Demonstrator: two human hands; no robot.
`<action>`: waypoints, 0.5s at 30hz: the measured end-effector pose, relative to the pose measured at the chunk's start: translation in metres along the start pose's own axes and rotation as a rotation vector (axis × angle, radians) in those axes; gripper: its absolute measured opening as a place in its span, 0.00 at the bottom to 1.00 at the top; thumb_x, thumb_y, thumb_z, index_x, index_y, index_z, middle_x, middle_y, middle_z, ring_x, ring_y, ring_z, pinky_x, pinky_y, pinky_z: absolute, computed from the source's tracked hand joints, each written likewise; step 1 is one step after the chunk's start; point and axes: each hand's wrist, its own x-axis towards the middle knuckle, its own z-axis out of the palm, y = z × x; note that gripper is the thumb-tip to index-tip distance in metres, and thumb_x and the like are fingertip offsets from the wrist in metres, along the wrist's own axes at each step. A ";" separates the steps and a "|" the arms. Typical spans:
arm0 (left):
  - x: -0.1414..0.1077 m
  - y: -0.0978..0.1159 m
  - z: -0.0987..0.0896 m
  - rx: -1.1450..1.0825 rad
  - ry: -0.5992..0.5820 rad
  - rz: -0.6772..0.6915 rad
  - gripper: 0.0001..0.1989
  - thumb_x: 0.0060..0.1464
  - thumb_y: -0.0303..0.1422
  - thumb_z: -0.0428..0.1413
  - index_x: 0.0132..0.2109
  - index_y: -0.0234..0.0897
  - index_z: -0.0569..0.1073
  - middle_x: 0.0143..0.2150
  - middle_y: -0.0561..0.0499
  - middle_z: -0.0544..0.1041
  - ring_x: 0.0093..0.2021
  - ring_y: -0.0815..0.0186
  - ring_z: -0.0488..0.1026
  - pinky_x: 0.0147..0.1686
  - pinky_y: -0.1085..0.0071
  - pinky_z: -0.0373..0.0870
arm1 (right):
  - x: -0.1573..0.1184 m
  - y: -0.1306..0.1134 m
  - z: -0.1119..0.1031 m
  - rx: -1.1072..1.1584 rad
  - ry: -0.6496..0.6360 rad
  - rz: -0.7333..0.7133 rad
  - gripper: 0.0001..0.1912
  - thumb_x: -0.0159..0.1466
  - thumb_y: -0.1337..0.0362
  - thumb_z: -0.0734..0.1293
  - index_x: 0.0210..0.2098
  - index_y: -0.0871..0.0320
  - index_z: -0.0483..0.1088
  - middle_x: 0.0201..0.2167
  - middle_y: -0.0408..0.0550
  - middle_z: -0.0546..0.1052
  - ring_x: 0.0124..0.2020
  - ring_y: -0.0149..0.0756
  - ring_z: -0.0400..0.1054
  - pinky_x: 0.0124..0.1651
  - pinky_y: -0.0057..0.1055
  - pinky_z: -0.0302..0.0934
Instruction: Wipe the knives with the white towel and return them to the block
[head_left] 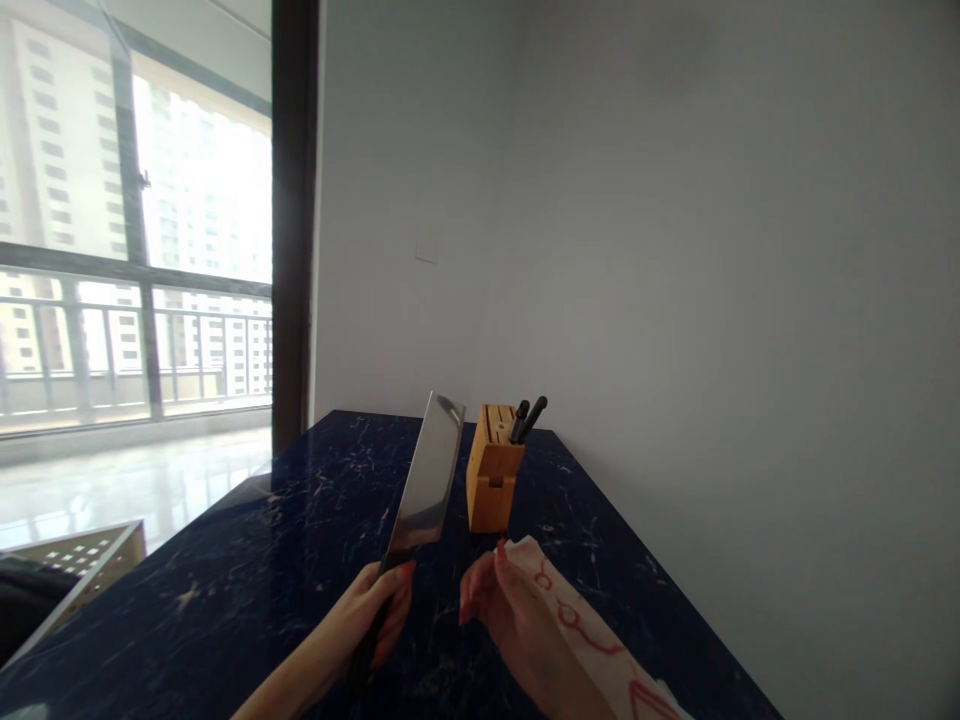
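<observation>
My left hand (386, 605) is closed around the black handle of a cleaver (431, 480). Its broad, shiny blade points up and away from me, over the table and left of a wooden knife block (493, 490). My right hand (514, 620) is in front of the block, fingers half curled and apart from the thumb, with nothing visible between them. A white cloth with red line drawings (577, 620) runs along the right side of that hand; whether they touch is hard to tell. Two black-handled tools (529, 418) stand in the block's right side.
The dark blue marbled table (300, 560) stretches forward to a grey wall (675, 250), which also runs along its right. At lower left is a light perforated basket (97, 555) with something dark in it. A large window (150, 230) fills the left.
</observation>
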 end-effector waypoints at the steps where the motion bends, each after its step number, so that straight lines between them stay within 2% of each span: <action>1: -0.001 0.000 0.003 -0.007 0.004 0.012 0.19 0.51 0.46 0.49 0.21 0.37 0.57 0.11 0.62 0.57 0.08 0.78 0.53 0.06 0.81 0.50 | -0.001 0.000 0.001 0.031 -0.031 -0.001 0.22 0.61 0.50 0.56 0.25 0.61 0.66 0.23 0.46 0.67 0.25 0.29 0.61 0.32 0.30 0.55; 5: -0.003 0.001 0.010 -0.049 0.007 0.054 0.18 0.53 0.43 0.48 0.21 0.37 0.59 0.13 0.59 0.60 0.10 0.75 0.58 0.09 0.78 0.58 | -0.002 0.000 0.004 0.104 -0.127 0.012 0.22 0.63 0.52 0.53 0.24 0.61 0.66 0.23 0.45 0.65 0.25 0.29 0.60 0.31 0.30 0.54; 9: -0.002 0.003 0.012 -0.054 0.029 0.063 0.18 0.53 0.43 0.48 0.21 0.36 0.60 0.14 0.59 0.61 0.11 0.74 0.59 0.10 0.76 0.60 | -0.003 0.000 0.008 0.108 -0.180 0.010 0.22 0.64 0.54 0.53 0.24 0.61 0.66 0.22 0.45 0.64 0.25 0.30 0.60 0.31 0.30 0.54; 15: -0.004 0.005 0.013 0.004 0.050 0.063 0.17 0.54 0.42 0.46 0.24 0.36 0.62 0.17 0.58 0.64 0.15 0.71 0.64 0.15 0.75 0.61 | -0.003 0.003 0.010 0.059 -0.163 0.026 0.22 0.64 0.54 0.53 0.24 0.62 0.66 0.22 0.45 0.65 0.25 0.30 0.60 0.31 0.31 0.54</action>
